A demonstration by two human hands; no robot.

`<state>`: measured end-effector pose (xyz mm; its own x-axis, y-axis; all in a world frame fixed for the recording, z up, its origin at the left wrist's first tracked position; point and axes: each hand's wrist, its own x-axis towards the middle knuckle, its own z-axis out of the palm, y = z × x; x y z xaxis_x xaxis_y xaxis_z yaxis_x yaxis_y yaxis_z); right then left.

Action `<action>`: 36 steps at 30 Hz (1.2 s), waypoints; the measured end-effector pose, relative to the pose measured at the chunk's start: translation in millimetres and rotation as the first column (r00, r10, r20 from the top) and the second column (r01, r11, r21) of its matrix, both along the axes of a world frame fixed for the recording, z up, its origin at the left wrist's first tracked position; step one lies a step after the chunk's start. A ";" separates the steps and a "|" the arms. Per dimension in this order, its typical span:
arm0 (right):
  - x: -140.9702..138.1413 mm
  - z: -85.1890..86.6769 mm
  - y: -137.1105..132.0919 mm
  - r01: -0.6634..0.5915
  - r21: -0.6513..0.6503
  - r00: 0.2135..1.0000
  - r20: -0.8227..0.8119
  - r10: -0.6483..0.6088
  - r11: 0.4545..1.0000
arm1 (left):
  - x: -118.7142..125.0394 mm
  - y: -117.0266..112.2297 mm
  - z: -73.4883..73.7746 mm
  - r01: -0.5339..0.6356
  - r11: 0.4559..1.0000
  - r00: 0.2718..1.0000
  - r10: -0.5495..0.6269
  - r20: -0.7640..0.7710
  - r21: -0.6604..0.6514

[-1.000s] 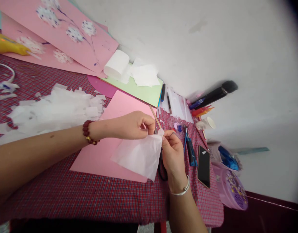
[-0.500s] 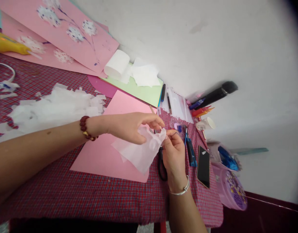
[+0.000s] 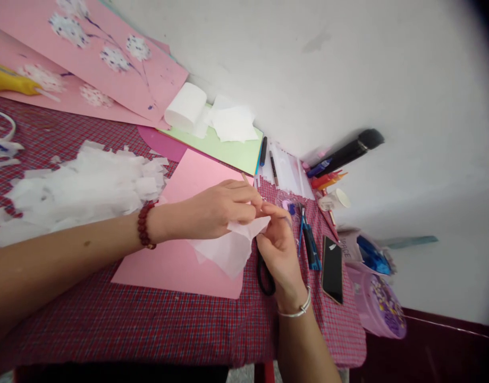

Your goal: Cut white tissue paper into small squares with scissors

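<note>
A thin white sheet of tissue paper (image 3: 226, 250) hangs over the pink paper (image 3: 168, 271), its upper edge bunched between my hands. My left hand (image 3: 218, 208), with a dark red bead bracelet at the wrist, pinches that edge with curled fingers. Fingertip to fingertip with it, my right hand (image 3: 282, 247) holds the tissue's corner; a silver bangle circles this wrist. My fingers partly hide the gripped part. Black-handled scissors (image 3: 264, 276) lie beside my right hand, mostly covered by it and the tissue.
A heap of torn tissue pieces (image 3: 89, 183) lies left. Behind stand a tissue roll (image 3: 186, 106) and pink flower pictures (image 3: 120, 58). A yellow glue gun (image 3: 13, 80) rests far left. On the right are a phone (image 3: 332, 268), paper cup (image 3: 338, 199) and purple tub (image 3: 378, 308).
My left fingers have closed down onto the tissue's upper edge, nearer my right fingertips. The tissue is gathered tighter there. The whole view has shifted slightly.
</note>
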<state>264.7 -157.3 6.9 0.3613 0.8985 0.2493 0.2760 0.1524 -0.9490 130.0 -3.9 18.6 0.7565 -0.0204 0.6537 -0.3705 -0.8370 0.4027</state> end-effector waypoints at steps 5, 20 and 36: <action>-1.8 4.2 -5.0 -0.038 0.051 0.982 0.186 0.027 0.998 | 2.3 -1.2 -2.7 0.053 0.970 0.998 -0.046 0.035 -0.237; -2.2 7.1 -7.2 -0.039 0.081 0.972 0.233 0.020 0.996 | 3.9 -6.3 -1.9 0.023 0.945 0.996 -0.049 -0.071 -0.327; -1.9 17.3 -10.6 -0.031 0.064 0.945 0.328 0.008 0.997 | -0.2 -10.4 7.6 0.046 0.983 0.999 -0.041 0.031 -0.176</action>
<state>262.8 -167.9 24.2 0.2316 0.8815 0.4115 0.5661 0.2219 -0.7939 129.8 -14.3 26.1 0.7390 0.0645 0.6706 -0.4181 -0.7365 0.5317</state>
